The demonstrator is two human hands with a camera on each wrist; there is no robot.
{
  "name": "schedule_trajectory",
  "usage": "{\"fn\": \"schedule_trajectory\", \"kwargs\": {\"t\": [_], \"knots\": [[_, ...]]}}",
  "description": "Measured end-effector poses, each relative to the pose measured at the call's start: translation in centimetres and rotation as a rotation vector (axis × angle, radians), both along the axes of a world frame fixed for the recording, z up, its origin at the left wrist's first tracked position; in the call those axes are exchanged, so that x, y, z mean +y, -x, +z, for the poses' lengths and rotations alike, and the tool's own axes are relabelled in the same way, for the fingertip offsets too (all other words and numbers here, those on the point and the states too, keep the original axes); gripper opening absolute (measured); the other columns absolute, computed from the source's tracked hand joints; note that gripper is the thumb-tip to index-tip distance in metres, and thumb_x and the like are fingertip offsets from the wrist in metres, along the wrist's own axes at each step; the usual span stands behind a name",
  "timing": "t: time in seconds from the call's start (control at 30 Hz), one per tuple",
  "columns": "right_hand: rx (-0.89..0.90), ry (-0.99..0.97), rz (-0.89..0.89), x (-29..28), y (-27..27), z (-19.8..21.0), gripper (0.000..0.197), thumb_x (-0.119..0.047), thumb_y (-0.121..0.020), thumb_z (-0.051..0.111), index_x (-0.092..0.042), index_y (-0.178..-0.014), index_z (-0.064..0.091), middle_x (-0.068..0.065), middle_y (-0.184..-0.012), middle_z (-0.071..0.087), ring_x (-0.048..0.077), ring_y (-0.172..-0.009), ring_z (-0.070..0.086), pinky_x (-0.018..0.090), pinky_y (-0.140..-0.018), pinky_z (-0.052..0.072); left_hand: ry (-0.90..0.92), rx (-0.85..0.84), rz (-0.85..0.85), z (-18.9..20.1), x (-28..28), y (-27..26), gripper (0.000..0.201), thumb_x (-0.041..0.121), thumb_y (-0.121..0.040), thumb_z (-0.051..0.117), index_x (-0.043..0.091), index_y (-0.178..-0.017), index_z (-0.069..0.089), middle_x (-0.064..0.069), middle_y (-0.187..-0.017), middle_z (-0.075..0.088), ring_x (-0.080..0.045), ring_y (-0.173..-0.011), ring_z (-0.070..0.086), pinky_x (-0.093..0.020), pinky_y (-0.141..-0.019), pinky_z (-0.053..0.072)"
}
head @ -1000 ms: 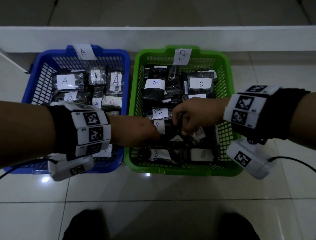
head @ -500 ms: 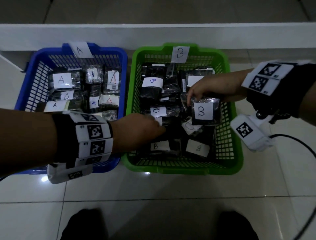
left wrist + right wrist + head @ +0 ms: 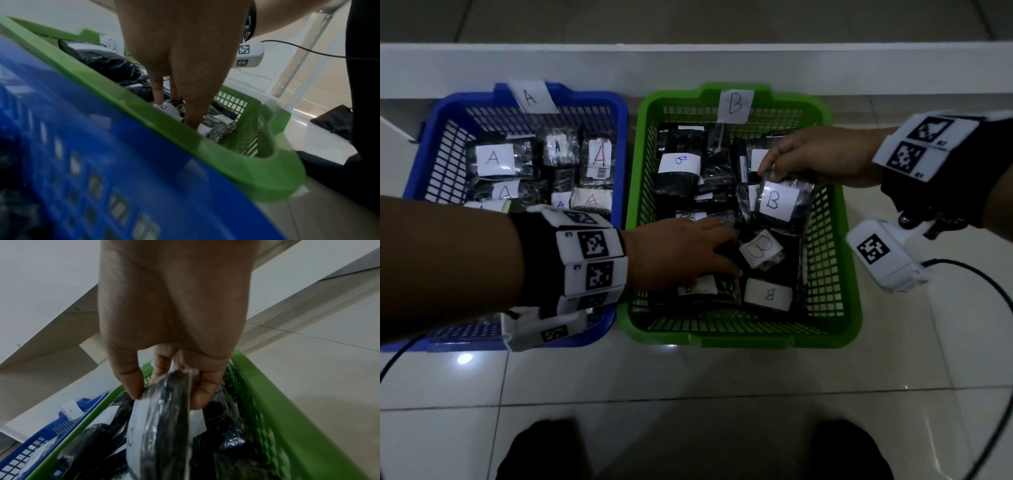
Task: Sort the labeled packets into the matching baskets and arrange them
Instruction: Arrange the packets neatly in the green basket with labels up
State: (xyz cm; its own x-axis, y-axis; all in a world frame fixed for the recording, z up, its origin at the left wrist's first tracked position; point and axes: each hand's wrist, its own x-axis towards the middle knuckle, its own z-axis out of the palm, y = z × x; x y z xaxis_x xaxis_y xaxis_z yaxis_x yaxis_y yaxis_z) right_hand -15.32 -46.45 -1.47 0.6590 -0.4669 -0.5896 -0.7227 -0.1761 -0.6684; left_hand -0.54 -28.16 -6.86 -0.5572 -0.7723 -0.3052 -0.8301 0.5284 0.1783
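A green basket (image 3: 739, 339) tagged B holds several black packets with white B labels. Left of it, a blue basket (image 3: 621, 144) tagged A holds several packets labelled A. My right hand (image 3: 770, 174) pinches the top edge of a B packet (image 3: 777, 202), which hangs over the basket's right back part; the right wrist view shows the fingers (image 3: 131, 391) on that packet (image 3: 160, 426). My left hand (image 3: 729, 253) reaches over the shared rims into the green basket's middle. Its straight fingers (image 3: 158, 97) press on the packets lying there.
Both baskets stand on glossy white floor tiles (image 3: 688, 394), close to a low white ledge (image 3: 688, 65) behind them. Cables (image 3: 989, 291) trail from the wrist cameras. My two dark shoes (image 3: 544, 448) are at the near edge.
My right hand lifted a B packet out of the green basket's middle and carried it toward the back right. My left hand stayed on the packets in the middle.
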Motion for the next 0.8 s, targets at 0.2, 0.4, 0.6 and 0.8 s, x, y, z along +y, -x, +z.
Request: {"fn": "schedule_trajectory", "kwargs": {"t": [0.2,0.4,0.6,0.8], "knots": [[-0.043,-0.112,0.017,0.3,-0.3,-0.2,0.017,-0.004,-0.081,0.066,-0.010,-0.096,0.059,0.006,-0.079,0.064,0.016,-0.063,0.057,0.028,-0.053,0.040,0.050,0.494,0.458,1.1,0.4,0.4,0.061,0.032,-0.081,0.069,0.015,-0.130,0.037,0.002,-0.122,0.042,-0.003,-0.106,0.043,-0.016,-0.089,0.045],[-0.048,-0.204,0.127,1.0,-1.2,-0.1,0.013,-0.007,-0.081,0.067,-0.014,-0.079,0.056,0.002,-0.072,0.063,0.012,-0.062,0.058,0.023,-0.055,0.042,-0.031,0.607,0.854,2.4,-1.4,1.2,0.073,0.044,-0.078,0.070,0.017,-0.136,0.034,0.000,-0.126,0.052,-0.009,-0.106,0.053,-0.016,-0.078,0.043],[0.057,0.067,0.334,1.0,-0.4,0.1,0.005,-0.012,-0.087,0.060,-0.014,-0.085,0.064,0.001,-0.087,0.072,0.016,-0.074,0.065,0.033,-0.067,0.050,-0.323,0.324,0.682,3.3,-2.2,-0.4,0.054,0.042,-0.081,0.067,0.016,-0.121,0.044,0.006,-0.095,0.054,-0.008,-0.078,0.052,-0.020,-0.062,0.042],[0.374,0.499,0.948,0.5,0.9,-0.6,0.038,-0.015,-0.078,0.071,-0.032,-0.112,0.065,-0.002,-0.102,0.066,0.018,-0.093,0.061,0.035,-0.083,0.052,-0.181,-0.134,0.367,3.1,-1.2,-1.6,0.059,0.052,-0.087,0.055,0.017,-0.131,0.036,-0.005,-0.114,0.055,-0.015,-0.087,0.050,-0.025,-0.069,0.038]]}}
